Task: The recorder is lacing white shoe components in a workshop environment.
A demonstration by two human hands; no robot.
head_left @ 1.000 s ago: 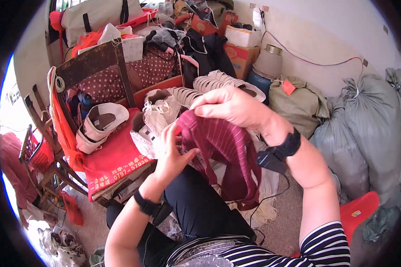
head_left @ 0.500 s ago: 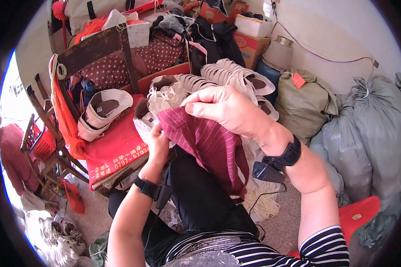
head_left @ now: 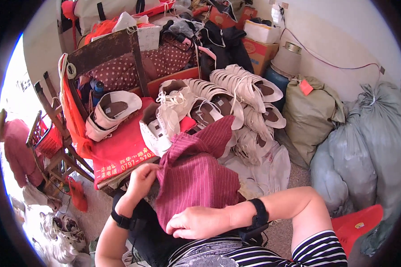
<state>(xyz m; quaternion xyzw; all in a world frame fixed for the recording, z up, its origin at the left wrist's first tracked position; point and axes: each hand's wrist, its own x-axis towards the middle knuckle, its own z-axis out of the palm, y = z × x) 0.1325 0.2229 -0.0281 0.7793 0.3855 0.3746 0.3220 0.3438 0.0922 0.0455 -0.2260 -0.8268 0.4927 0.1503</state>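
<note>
**Striped Cloth Smoothed Over the Lap Amid Piles of Shoes**

While a heap of white lace-up shoes waits on the cluttered bench ahead, a maroon striped cloth is held spread across the seated person's lap, its upper corner raised toward the shoes. The cloth's left edge is pinched by the left hand, whose fingers are closed on the fabric; its lower hem is pressed down by the right hand, curled loosely over the fabric near the waist, though whether that edge is truly gripped or merely pinned cannot be told. A dark band is worn on each wrist. Just beyond the cloth, a single white shoe is seen lying on a red printed sheet, with another pale shoe set apart to the left beside a wooden chair. Grey-green sacks are stacked to the right.

The step in hand is judged to be the arranging or flattening of the cloth. For whatever follows, the fabric would need to be kept taut at both edges, and one hand would have to be freed without the cloth being allowed to slide off the lap.
</note>
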